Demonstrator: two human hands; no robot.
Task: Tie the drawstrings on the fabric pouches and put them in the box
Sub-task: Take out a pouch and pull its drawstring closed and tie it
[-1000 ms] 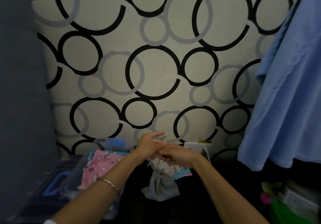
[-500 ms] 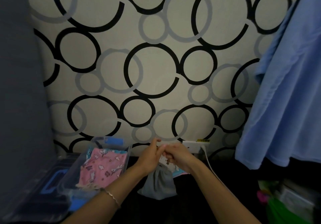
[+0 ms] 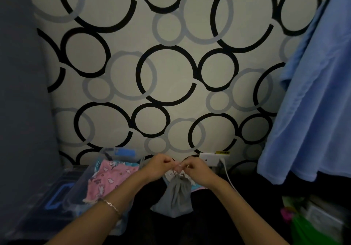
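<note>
Matt grey cloth pouch (image 3: 175, 197); clear plastic box (image 3: 79, 193)

Grey pouch (image 3: 175, 197); pink pouch (image 3: 108, 180) (unicorn print); blue cloth (image 3: 311, 96).

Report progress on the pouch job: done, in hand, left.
Done: a pink pouch lies in the clear box. In hand: left hand and right hand pinch the drawstring of the grey pouch. Left: finish the knot, box it; patterned fabric behind it may be another pouch.
</note>
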